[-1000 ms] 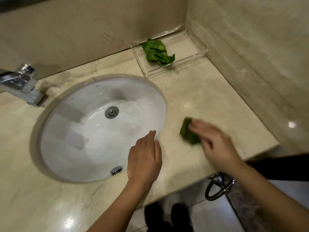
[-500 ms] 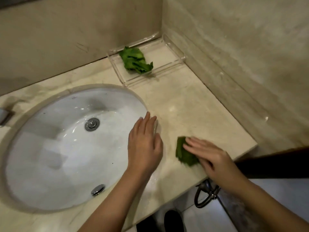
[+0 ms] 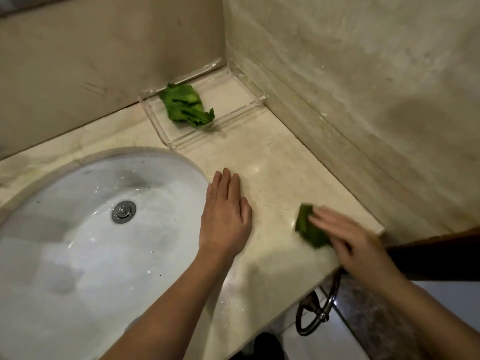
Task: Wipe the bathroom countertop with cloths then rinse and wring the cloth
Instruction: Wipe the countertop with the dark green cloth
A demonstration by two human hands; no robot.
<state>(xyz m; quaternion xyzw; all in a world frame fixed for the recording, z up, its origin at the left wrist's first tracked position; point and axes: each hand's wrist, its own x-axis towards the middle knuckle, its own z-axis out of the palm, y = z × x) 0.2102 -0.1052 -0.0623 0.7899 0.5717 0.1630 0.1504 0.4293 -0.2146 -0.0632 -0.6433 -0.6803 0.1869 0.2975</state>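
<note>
A folded green cloth [image 3: 309,227] lies on the beige marble countertop [image 3: 270,165] near its front right edge. My right hand [image 3: 345,242] presses flat on the cloth with straight fingers and is blurred. My left hand [image 3: 226,216] rests flat on the countertop beside the rim of the white basin [image 3: 85,229], fingers straight, holding nothing. A second green cloth [image 3: 187,105] lies crumpled in a clear tray [image 3: 249,97] in the back corner.
Marble walls close off the back and right sides. The basin has a metal drain plug [image 3: 124,211]. Below the counter's front edge hangs a dark metal ring [image 3: 314,315]. Water drops lie on the counter near the front edge.
The view has shifted right, so the faucet is out of frame. My right hand has slid the cloth across the counter near the front edge. My left hand stays flat by the basin rim.
</note>
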